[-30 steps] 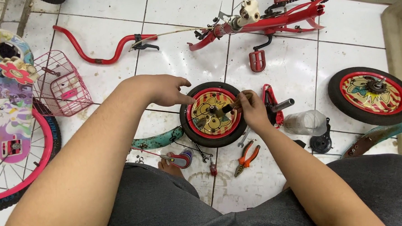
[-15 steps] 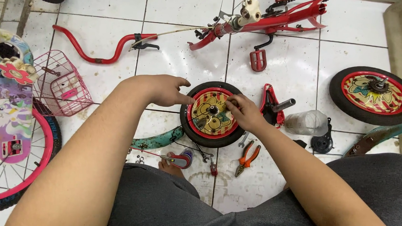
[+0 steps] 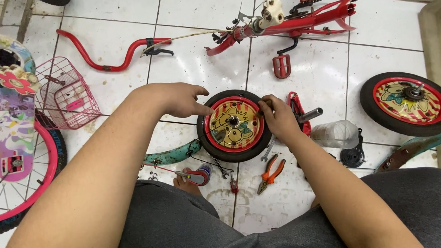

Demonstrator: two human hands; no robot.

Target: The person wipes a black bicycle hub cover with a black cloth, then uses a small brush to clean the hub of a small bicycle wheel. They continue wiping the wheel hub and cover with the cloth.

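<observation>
A small bicycle wheel with a black tyre and a red and yellow cartoon disc lies flat on the white tiled floor in front of me. My left hand grips its left rim, fingers on the tyre. My right hand holds the right rim, fingertips curled over the top edge of the tyre. The hub in the middle of the disc is uncovered. Orange-handled pliers and a small spanner lie just below my right wrist.
A second matching wheel lies at the right. A red bike frame and red handlebar lie further off. A pink basket and pink-rimmed wheel sit at left. A teal mudguard, clear bottle and red pedal surround the wheel.
My right hand has moved off the wheel's hub to the right rim, leaving the disc's centre uncovered. My left hand stays on the left rim.
</observation>
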